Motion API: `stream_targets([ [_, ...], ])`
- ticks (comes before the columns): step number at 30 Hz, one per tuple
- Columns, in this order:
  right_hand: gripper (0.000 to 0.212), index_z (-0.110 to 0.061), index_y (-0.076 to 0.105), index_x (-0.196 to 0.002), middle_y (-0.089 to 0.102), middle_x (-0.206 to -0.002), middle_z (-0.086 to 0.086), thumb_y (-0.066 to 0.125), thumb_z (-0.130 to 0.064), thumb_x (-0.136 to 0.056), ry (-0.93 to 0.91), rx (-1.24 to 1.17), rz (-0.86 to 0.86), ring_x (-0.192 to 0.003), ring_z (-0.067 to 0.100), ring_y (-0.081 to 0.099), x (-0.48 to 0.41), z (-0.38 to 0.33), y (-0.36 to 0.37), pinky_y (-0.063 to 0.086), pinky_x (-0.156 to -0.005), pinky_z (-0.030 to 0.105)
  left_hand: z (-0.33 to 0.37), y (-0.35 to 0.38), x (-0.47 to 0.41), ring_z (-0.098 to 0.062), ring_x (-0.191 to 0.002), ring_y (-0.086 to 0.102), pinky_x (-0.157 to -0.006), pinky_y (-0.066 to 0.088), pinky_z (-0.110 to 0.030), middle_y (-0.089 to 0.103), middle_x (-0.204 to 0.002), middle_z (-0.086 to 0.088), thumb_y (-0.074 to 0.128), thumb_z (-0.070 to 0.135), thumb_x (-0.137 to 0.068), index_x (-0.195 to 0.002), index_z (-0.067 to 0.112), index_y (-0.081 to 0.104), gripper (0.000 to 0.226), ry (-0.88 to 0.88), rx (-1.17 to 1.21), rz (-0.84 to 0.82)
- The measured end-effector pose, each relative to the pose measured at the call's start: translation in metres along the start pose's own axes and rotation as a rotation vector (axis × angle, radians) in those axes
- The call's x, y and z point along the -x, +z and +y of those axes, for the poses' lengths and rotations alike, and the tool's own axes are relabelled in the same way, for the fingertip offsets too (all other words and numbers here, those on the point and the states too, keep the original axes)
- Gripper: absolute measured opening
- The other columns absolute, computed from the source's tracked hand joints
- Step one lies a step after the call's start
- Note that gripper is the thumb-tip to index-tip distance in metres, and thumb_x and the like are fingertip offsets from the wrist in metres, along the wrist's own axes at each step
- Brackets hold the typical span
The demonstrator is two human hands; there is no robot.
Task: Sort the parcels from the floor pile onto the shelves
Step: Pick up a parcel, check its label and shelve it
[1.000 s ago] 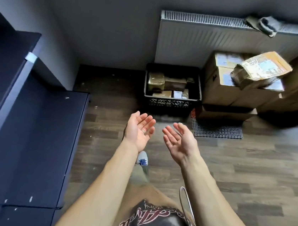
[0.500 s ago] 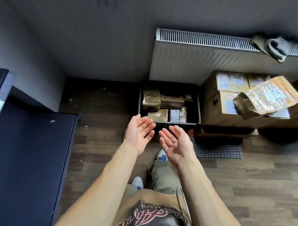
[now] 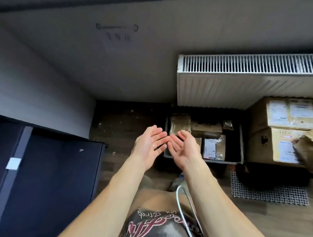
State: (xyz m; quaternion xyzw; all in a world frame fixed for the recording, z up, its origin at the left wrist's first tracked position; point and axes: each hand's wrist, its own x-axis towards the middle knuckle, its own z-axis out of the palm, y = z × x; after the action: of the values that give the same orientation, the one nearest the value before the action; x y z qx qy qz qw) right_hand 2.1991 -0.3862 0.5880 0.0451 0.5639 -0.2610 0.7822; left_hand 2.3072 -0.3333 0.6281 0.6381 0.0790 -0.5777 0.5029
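I am holding my left hand (image 3: 149, 146) and right hand (image 3: 184, 150) out empty, fingers straight, palms angled together, probably readying a two-handed scoop. The dark blue shelf unit (image 3: 57, 175) is standing at my left. Ahead, brown wrapped parcels (image 3: 180, 124) are lying in a black plastic crate (image 3: 224, 162), with stacked cardboard boxes (image 3: 272, 120) crowding its right side.

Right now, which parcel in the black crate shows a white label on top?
The parcel at the near right corner of the crate, beside the right hand; the others there show only brown wrapping.

White radiator (image 3: 253, 86) on wall (image 3: 118, 65); mesh mat (image 3: 268, 191) on floor (image 3: 275, 229)
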Motion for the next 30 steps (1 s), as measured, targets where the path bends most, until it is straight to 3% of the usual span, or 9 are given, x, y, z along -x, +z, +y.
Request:
stream_targets([
  [4, 0.017, -0.009, 0.064, -0.109, 0.070, -0.123, 0.020, 0.056, -0.023, -0.104, 0.006, -0.066, 0.060, -0.100, 0.027, 0.072, -0.032, -0.034, -0.005, 0.057, -0.077, 0.033, 0.009, 0.028, -0.033, -0.026, -0.114, 0.070, -0.101, 0.053, -0.040, 0.072, -0.123, -0.012, 0.054, 0.033, -0.106, -0.128, 0.007, 0.064, 0.035, -0.072, -0.102, 0.001],
  [9, 0.034, -0.006, 0.059, -0.134, 0.066, -0.133, 0.021, 0.054, -0.024, -0.106, 0.005, -0.222, 0.185, -0.104, 0.027, 0.070, -0.092, -0.056, -0.027, 0.055, -0.078, 0.032, 0.000, 0.050, -0.093, -0.025, -0.108, 0.071, -0.088, 0.055, -0.036, 0.073, -0.118, -0.011, 0.053, 0.031, -0.106, -0.122, 0.007, 0.066, 0.032, -0.197, -0.287, 0.002],
  [13, 0.031, -0.007, 0.058, -0.134, 0.066, -0.133, 0.020, 0.052, -0.023, -0.108, -0.008, -0.303, 0.283, -0.112, 0.028, 0.069, -0.151, -0.059, -0.041, 0.055, -0.083, 0.032, -0.021, 0.056, -0.165, -0.024, -0.103, 0.073, -0.085, 0.056, -0.035, 0.075, -0.114, -0.011, 0.054, 0.028, -0.106, -0.120, 0.006, 0.067, 0.029, -0.323, -0.496, 0.017],
  [17, 0.015, -0.013, 0.066, -0.111, 0.071, -0.122, 0.016, 0.057, -0.024, -0.105, -0.036, -0.315, 0.375, -0.105, 0.025, 0.072, -0.215, -0.055, -0.061, 0.056, -0.078, 0.031, -0.038, 0.068, -0.257, -0.023, -0.101, 0.073, -0.082, 0.056, -0.034, 0.074, -0.114, -0.011, 0.055, 0.028, -0.105, -0.116, 0.008, 0.068, 0.026, -0.394, -0.701, -0.029],
  [20, 0.011, -0.017, 0.065, -0.104, 0.072, -0.117, 0.014, 0.058, -0.025, -0.105, -0.030, -0.311, 0.426, -0.100, 0.023, 0.073, -0.265, -0.048, -0.076, 0.057, -0.074, 0.029, -0.052, 0.083, -0.329, -0.019, -0.096, 0.073, -0.075, 0.055, -0.029, 0.075, -0.108, -0.007, 0.056, 0.030, -0.103, -0.108, 0.013, 0.069, 0.021, -0.343, -0.905, -0.075],
  [25, 0.020, -0.014, 0.063, -0.117, 0.069, -0.111, 0.007, 0.060, -0.027, -0.103, -0.009, -0.162, 0.446, -0.095, 0.020, 0.071, -0.352, -0.028, -0.097, 0.057, -0.061, 0.024, -0.083, 0.096, -0.427, -0.014, -0.087, 0.071, -0.071, 0.056, -0.027, 0.073, -0.095, -0.001, 0.060, 0.033, -0.100, -0.094, 0.018, 0.069, 0.018, -0.242, -1.098, -0.125],
  [28, 0.034, -0.011, 0.058, -0.135, 0.055, -0.092, 0.005, 0.058, -0.023, -0.103, -0.035, 0.081, 0.402, -0.083, 0.020, 0.058, -0.395, -0.016, -0.106, 0.048, -0.063, 0.028, -0.098, 0.089, -0.469, -0.014, -0.079, 0.064, -0.079, 0.055, -0.031, 0.068, -0.086, 0.000, 0.064, 0.035, -0.096, -0.096, 0.017, 0.069, 0.019, -0.235, -1.168, -0.065],
  [30, 0.052, -0.015, 0.048, -0.149, 0.056, -0.095, 0.009, 0.061, -0.029, -0.100, -0.049, 0.271, 0.344, -0.086, 0.024, 0.055, -0.417, -0.012, -0.110, 0.047, -0.074, 0.035, -0.104, 0.078, -0.490, -0.013, -0.079, 0.059, -0.082, 0.050, -0.029, 0.065, -0.087, 0.002, 0.065, 0.038, -0.096, -0.104, 0.019, 0.067, 0.021, -0.278, -1.149, -0.015],
])
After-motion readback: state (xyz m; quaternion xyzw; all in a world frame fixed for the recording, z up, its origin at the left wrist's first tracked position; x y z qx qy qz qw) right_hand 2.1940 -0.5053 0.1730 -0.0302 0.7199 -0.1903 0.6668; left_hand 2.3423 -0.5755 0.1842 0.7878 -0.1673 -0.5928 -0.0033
